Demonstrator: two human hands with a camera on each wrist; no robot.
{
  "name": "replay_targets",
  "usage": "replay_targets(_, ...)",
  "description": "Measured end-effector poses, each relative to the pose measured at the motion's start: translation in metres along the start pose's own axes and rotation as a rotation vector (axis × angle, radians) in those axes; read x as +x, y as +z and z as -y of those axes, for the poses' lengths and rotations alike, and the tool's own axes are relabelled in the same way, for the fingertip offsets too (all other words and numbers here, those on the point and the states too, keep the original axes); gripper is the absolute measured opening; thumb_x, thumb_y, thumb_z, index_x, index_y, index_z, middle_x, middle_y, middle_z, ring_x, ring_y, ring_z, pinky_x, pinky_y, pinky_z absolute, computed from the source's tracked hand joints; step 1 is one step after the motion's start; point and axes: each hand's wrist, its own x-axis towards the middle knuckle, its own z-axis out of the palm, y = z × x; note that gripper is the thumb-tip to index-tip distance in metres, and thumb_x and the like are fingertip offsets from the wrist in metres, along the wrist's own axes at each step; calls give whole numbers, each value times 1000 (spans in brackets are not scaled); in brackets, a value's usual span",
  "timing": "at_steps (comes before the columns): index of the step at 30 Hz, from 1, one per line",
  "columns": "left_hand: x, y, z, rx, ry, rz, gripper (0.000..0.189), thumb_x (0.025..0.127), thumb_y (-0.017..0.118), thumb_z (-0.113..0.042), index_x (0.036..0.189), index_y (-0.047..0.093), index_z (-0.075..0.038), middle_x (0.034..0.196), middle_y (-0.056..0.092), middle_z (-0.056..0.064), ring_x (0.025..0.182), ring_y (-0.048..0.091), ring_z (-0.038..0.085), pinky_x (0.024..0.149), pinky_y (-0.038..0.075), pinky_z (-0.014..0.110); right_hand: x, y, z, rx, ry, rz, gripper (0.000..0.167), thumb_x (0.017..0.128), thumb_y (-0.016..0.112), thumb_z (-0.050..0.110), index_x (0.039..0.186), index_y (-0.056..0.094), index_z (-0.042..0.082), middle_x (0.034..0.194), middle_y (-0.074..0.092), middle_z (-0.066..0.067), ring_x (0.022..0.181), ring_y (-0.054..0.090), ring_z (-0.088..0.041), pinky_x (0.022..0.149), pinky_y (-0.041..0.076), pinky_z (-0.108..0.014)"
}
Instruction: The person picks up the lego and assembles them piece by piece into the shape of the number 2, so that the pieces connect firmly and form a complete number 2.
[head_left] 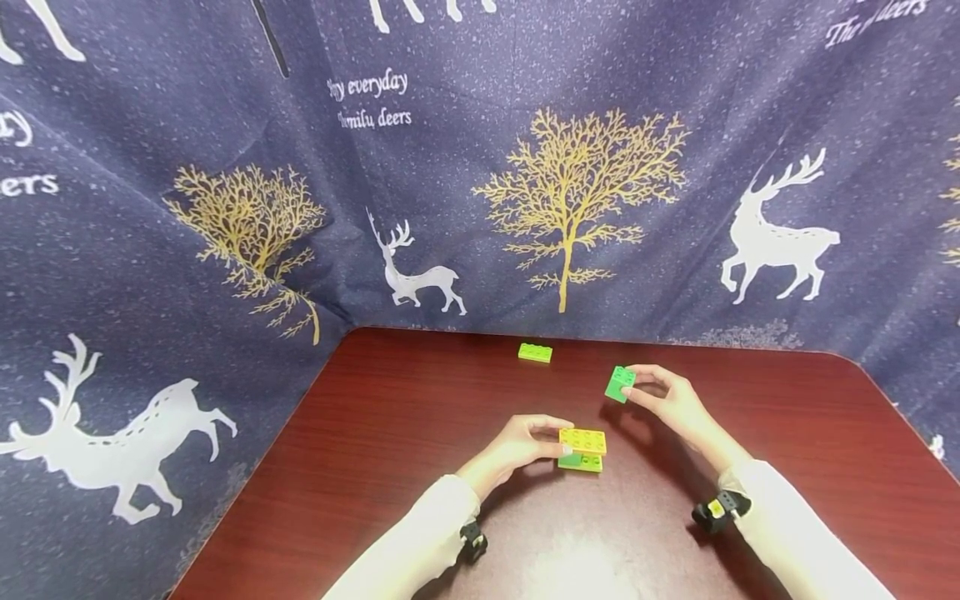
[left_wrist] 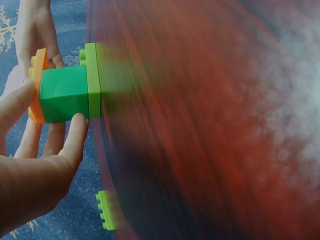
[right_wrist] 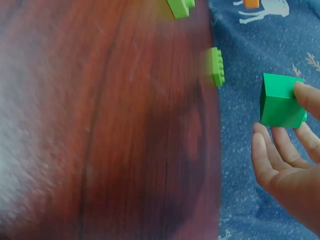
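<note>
My left hand [head_left: 517, 443] holds a small stack of toy building bricks, its thumb against the flat orange brick [head_left: 587, 439] on top. Beneath that, a green block [left_wrist: 64, 94] fills one end of the stack, with a finger at its side. A flat lime brick [left_wrist: 93, 80] forms the base, close over the table, its other studs bare under the orange overhang. Farther right and back, my right hand [head_left: 678, 407] pinches a separate green brick [right_wrist: 281, 102] between thumb and fingers, raised above the table with its studs facing up.
Another flat lime brick [head_left: 535, 353] lies near the back edge of the dark red wooden table [head_left: 420, 383]. Behind the table hangs a blue cloth [head_left: 480, 275] printed with deer and trees. Black cameras are strapped at both wrists.
</note>
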Motion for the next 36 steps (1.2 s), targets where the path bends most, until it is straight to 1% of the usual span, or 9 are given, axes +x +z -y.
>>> replay_targets(4, 0, 0, 1, -9, 0, -1, 36, 76, 77, -1, 111, 72, -7, 97, 71, 4, 81, 68, 12, 71, 54, 22, -6, 3, 5, -2, -34, 19, 42, 87, 72, 13, 123, 58, -4, 106, 64, -18, 89, 65, -6, 75, 56, -24)
replay_targets(9, 1, 1, 0, -26, 2, -3, 35, 76, 76, 0, 111, 71, -5, 97, 71, 5, 82, 68, 13, 73, 55, 25, -14, 6, 11, 4, -71, 57, 41, 87, 72, 12, 123, 58, -1, 106, 65, -19, 91, 66, -12, 76, 55, -22)
replay_targets(13, 1, 1, -1, -19, -9, 2, 36, 76, 77, -1, 112, 71, -7, 97, 71, 3, 83, 68, 12, 73, 55, 24, -20, 7, 15, 4, -92, 83, 40, 88, 71, 12, 124, 58, 0, 107, 66, -19, 92, 66, -13, 77, 54, -22)
replay_targets(20, 1, 1, 0, -9, -6, -2, 36, 76, 77, -1, 111, 72, -6, 98, 71, 3, 82, 67, 11, 73, 55, 24, -29, 9, 20, 18, -137, 124, 38, 87, 70, 7, 122, 58, -2, 107, 64, -22, 90, 66, -15, 74, 56, -25)
replay_targets(29, 3, -1, 2, -2, -14, -1, 35, 76, 78, -3, 110, 72, -9, 98, 71, 3, 83, 68, 13, 73, 55, 25, -35, 11, 19, 52, -138, 183, 39, 87, 70, 5, 124, 58, 1, 109, 65, -20, 93, 66, -19, 77, 56, -27)
replay_targets(33, 2, 0, 1, -4, -13, 2, 35, 76, 78, -3, 111, 72, -9, 98, 71, 3, 83, 68, 13, 73, 56, 26, -38, 12, 18, 66, -164, 227, 39, 88, 68, 5, 125, 57, 1, 109, 65, -19, 94, 67, -20, 80, 55, -28)
replay_targets(36, 1, 0, 0, -2, -10, 9, 36, 77, 78, -4, 112, 71, -8, 99, 71, 3, 84, 68, 12, 74, 55, 25, -40, 13, 18, 89, -161, 261, 39, 88, 68, 5, 125, 57, 2, 109, 66, -18, 96, 67, -20, 80, 55, -28)
